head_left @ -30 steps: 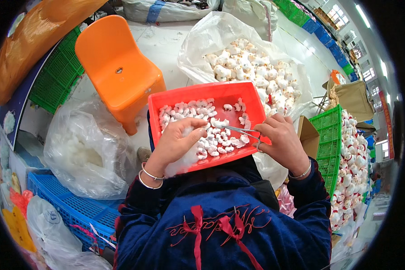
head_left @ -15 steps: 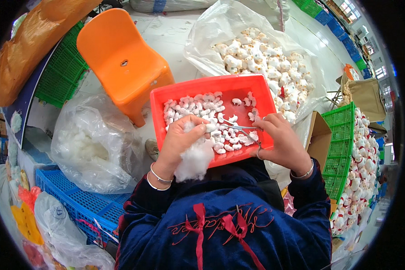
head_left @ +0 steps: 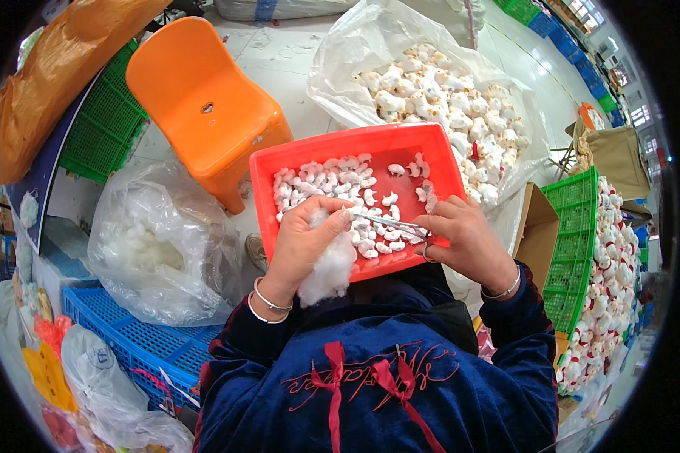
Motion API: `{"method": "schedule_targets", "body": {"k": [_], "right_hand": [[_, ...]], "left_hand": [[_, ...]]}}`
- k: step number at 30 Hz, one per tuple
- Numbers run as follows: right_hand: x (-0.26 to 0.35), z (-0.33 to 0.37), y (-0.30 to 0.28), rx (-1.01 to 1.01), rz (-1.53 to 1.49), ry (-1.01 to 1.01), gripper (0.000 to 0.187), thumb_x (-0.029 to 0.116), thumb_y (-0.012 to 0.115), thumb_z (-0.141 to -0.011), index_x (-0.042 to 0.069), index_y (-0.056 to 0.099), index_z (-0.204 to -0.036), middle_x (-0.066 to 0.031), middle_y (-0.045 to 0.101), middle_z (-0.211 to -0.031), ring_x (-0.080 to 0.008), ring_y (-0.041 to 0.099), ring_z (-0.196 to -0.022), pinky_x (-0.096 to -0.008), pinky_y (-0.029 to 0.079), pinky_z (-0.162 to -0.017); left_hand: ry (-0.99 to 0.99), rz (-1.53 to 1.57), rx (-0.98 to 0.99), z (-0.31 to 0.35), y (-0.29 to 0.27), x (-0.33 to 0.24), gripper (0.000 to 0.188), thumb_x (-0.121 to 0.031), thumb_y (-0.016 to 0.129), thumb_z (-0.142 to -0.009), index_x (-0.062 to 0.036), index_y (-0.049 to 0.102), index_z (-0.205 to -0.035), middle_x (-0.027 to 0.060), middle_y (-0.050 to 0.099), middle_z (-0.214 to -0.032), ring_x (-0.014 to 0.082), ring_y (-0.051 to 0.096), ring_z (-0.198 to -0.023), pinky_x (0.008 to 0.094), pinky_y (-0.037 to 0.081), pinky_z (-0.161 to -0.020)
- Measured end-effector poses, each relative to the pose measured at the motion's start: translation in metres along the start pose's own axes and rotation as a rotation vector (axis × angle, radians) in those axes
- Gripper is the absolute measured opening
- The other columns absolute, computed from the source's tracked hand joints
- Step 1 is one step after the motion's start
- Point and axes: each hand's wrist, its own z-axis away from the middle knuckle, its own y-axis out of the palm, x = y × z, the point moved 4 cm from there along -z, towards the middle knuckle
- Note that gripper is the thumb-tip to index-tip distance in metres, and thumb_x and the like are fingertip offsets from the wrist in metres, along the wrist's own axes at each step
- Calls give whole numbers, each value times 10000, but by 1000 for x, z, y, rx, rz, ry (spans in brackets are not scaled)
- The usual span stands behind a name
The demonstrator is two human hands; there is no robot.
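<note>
Head view, read from left to right. At centre left, a clear bag of white stuffing (head_left: 155,245) is seen beside an orange chair (head_left: 204,106). At centre, the left hand (head_left: 302,241) is closed around a tuft of white fibre (head_left: 329,268), which hangs below the palm over the near rim of the red tray (head_left: 268,170). The tray is part-filled with small white toy pieces (head_left: 332,181). Right of centre, the right hand (head_left: 468,241) is pinched shut on slim metal tweezers (head_left: 389,223), whose tips are aimed at the left fingertips. Risks are judged as follows: the fingertips may be pricked because the tips lie so near; fibre may be pulled loose and dropped if gripped lightly; the tray, apparently perched on the lap, may be tipped by a push.
</note>
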Motion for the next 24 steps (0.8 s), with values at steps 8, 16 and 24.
{"method": "schedule_targets", "body": {"k": [8, 16, 24], "right_hand": [[14, -8, -6, 38, 107, -78, 470, 202, 833, -731, 83, 685, -1161, -82, 635, -1029, -290, 592, -1068, -412, 469, -877], [1, -1, -15, -116, 0, -38, 649, 204, 876, -651, 15, 641, -1225, -158, 623, -1171, -363, 563, -1156, -450, 479, -1008], [5, -4, 6, -52, -42, -37, 624, 209, 851, -669, 50, 658, -1240, -135, 622, -1154, -348, 565, -1153, -448, 479, -997]], "left_hand": [[-26, -84, -7, -1, -3, 2, 149, -133, 714, -974, -28, 716, -1080, -24, 682, -894, 29, 594, -795, 209, 493, -704], [-198, 317, 17, -1, -9, 3, 138, -155, 713, -963, -64, 667, -1057, 8, 677, -880, 57, 615, -742, 222, 517, -671], [-157, 327, 41, -3, -5, 12, 127, -153, 703, -976, -68, 655, -1058, 9, 673, -918, 62, 615, -802, 232, 526, -719]]}}
